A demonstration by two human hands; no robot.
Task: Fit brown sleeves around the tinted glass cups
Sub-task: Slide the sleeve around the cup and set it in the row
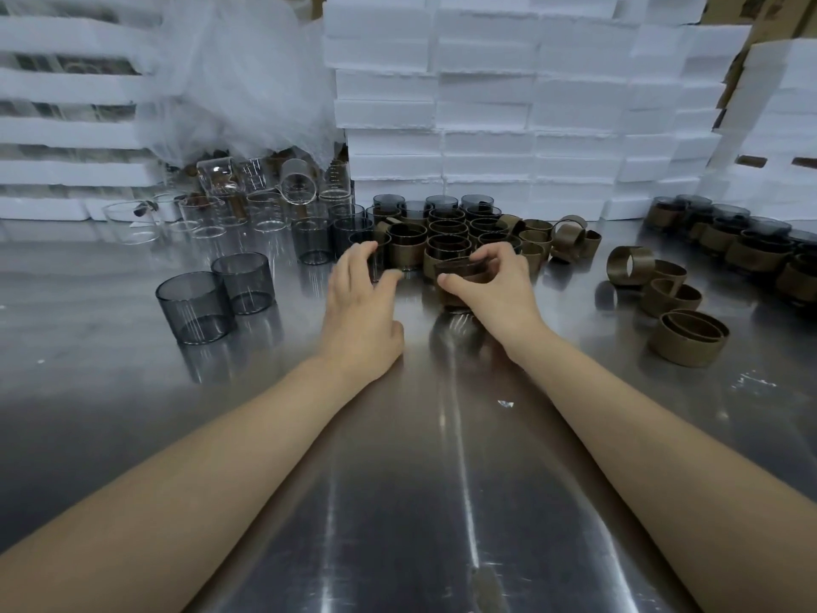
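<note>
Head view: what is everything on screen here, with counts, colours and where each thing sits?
bare tinted cups: two, smoky grey, front left; a few more behind them
clear glass cups: many, colourless, back left
sleeved cups: one cluster, dark glass in brown bands, centre; another row far right
loose sleeves: several, brown, right side; more behind the cluster
foam blocks: many, white, stacked along the back
mesh wrap: one heap, white, back left
table: one, steel, under everything
left hand: fingers curved at the cluster's edge; grip unclear
right hand: grip on the held cup, dark with a brown sleeve, centre
</note>
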